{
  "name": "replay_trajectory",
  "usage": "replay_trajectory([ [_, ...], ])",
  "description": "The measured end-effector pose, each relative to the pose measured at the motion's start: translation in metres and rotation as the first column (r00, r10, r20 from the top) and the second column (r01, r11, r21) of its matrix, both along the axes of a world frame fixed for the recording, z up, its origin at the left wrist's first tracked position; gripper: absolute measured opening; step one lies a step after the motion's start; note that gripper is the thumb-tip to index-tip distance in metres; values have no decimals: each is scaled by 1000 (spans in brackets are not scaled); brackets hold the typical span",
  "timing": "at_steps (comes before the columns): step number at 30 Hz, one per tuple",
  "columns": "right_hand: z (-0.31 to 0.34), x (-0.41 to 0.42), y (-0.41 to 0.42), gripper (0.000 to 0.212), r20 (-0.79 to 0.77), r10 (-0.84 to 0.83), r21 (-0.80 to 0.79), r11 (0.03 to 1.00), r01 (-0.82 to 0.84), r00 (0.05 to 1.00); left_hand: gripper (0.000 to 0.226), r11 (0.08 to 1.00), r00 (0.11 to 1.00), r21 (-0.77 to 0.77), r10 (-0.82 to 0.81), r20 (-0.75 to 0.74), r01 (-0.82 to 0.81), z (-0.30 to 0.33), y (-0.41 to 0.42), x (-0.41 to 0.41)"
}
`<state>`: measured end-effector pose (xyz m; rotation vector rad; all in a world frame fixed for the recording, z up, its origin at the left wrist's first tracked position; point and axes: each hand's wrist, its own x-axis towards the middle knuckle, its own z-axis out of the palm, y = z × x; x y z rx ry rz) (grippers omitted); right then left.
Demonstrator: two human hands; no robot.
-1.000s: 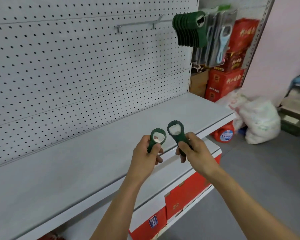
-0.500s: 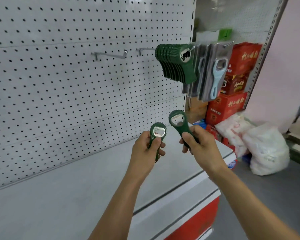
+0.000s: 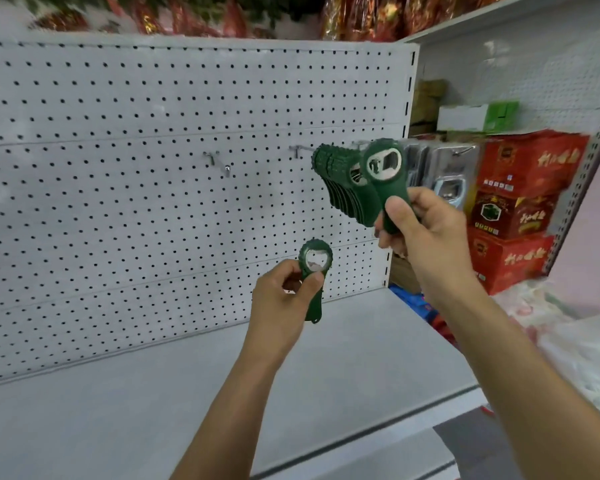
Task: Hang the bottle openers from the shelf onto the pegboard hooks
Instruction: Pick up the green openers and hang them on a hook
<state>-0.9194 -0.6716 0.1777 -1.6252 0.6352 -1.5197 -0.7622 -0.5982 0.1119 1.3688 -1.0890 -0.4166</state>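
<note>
Right hand (image 3: 426, 233) has lifted its green bottle opener (image 3: 385, 174) from chest height up to the row of hung openers (image 3: 343, 188), its ring end overlapping them (contact unclear). Fingers and thumb clamp the handle. Left hand (image 3: 284, 303) stays lower, thumb and fingers pinching a second opener (image 3: 314, 271) upright, in front of the pegboard (image 3: 153, 202). One bare hook (image 3: 219, 162) left of the row. Shelf (image 3: 118, 393) below; red boxes (image 3: 520, 209) at right.

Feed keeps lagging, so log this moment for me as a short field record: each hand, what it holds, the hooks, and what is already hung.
left hand: holds a green opener low, in front of the pegboard
right hand: holds a second green opener raised beside the hung stack
hung stack: green openers on one hook
empty hook: left of the stack
shelf: grey, below the hands
</note>
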Motion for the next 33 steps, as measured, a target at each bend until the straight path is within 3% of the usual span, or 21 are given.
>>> replay_trajectory([
  [10, 12, -4, -35, 14, -129, 132, 30, 991, -129, 983, 11, 993, 992, -34, 106, -70, -109, 7, -2, -18],
  [18, 2, -3, -49, 14, -128, 178, 53, 983, -173, 976, 2, 985, 985, -87, 137, -108, -147, 9, 3, -17],
  [33, 8, 13, -73, 13, -183, 212, 97, 976, -197, 960, 8, 982, 973, -110, 130, -188, -153, 17, -6, -28],
])
